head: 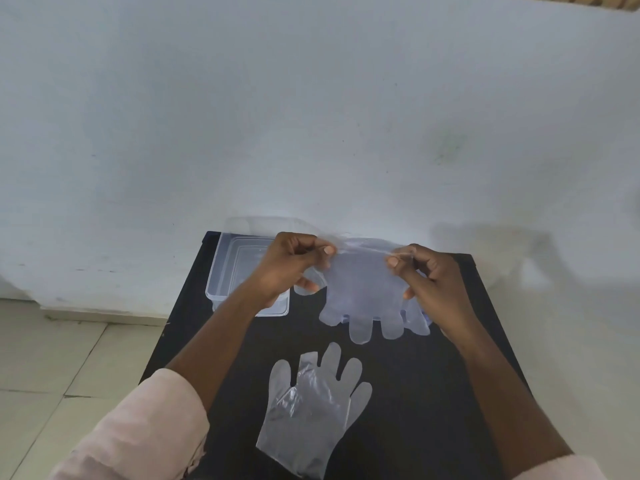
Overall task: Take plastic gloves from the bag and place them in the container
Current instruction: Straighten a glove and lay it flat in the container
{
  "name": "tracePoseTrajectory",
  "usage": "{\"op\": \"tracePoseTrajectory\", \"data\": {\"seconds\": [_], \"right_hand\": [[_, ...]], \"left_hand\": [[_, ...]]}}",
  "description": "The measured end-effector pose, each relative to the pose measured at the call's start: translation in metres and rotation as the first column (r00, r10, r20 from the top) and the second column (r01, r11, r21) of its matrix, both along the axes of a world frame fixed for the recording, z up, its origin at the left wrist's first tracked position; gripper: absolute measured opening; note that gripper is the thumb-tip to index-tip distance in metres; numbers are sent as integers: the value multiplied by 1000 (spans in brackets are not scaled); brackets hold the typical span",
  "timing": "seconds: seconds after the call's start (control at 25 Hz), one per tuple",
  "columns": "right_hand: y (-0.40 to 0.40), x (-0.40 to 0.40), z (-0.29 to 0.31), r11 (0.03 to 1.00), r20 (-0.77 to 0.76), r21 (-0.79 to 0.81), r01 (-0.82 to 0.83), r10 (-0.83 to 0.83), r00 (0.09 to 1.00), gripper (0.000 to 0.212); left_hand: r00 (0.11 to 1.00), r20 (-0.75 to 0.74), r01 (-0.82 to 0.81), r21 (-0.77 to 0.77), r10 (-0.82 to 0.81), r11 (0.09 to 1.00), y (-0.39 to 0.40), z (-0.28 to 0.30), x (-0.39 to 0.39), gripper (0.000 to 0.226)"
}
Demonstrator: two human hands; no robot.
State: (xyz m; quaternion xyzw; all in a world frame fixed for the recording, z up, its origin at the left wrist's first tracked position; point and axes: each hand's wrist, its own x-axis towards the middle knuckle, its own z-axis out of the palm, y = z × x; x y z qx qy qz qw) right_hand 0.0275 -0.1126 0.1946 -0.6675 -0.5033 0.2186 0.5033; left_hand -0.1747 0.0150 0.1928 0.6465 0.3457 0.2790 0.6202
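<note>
I hold a clear plastic glove in the air above the black table, its fingers hanging down. My left hand pinches the left corner of its cuff and my right hand pinches the right corner. Another clear glove lies flat on the table nearer to me, fingers pointing away. A clear rectangular plastic container stands at the table's far left corner, partly behind my left hand. A clear bag seems to lie behind the held glove, mostly hidden.
The small table stands against a pale blue-white wall. Light floor tiles show to the left below the table edge. My pale pink sleeves enter from the bottom corners.
</note>
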Motion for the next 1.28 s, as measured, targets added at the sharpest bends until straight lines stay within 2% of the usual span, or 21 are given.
{"op": "tracePoseTrajectory", "data": {"seconds": [0.24, 0.4, 0.56, 1.28], "right_hand": [[-3, 8, -5, 998, -45, 49, 33, -31, 999, 13], [-3, 15, -11, 998, -171, 56, 27, -17, 985, 11], [-3, 17, -16, 999, -299, 30, 22, -13, 954, 10], [4, 27, -13, 998, -447, 68, 11, 21, 894, 22]], "left_hand": [[1000, -21, -20, -5, 20, 1000, -8, 2, 6, 12], [999, -26, -36, -6, 35, 999, -16, 1, 9, 12], [994, 13, -110, -77, 112, 991, -25, -6, 12, 14], [979, 12, -204, -65, 205, 977, -39, -2, 28, 18]]}}
